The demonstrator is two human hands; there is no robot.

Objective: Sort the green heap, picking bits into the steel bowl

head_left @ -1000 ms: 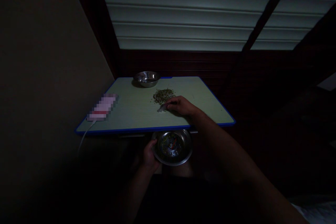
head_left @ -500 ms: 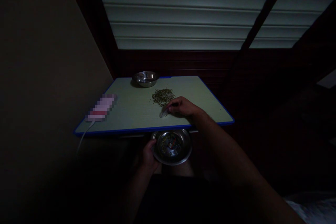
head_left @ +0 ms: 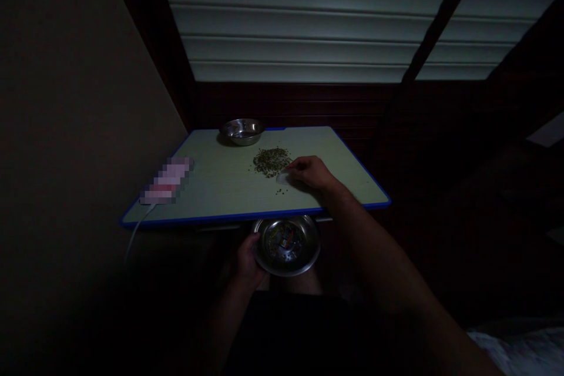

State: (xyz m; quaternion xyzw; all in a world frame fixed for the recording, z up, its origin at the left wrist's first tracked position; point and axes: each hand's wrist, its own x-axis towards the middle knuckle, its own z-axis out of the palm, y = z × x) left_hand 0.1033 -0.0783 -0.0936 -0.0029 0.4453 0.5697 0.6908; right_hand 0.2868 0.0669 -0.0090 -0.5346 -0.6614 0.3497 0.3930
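Note:
My right hand is closed on a small, pale, see-through scraper-like piece, whose exact kind I cannot make out. The piece is at the near right edge of a spread of small greenish-brown beans or grains on the table. A few loose grains lie just nearer to me. Below the table's front edge, my left hand grips the left rim of a shiny metal bowl. Inside that bowl are some scattered grains and a dark patch with an orange mark.
The pale table has a blue edge. A second metal bowl stands at its back left. On the left lies a blurred-out pink phone-like object with a white cable. A wall and dark panelling close in behind.
My right hand has moved slightly up and away from me with the pale piece, now against the grains. Several loose grains show where it was. My left hand still holds the bowl.

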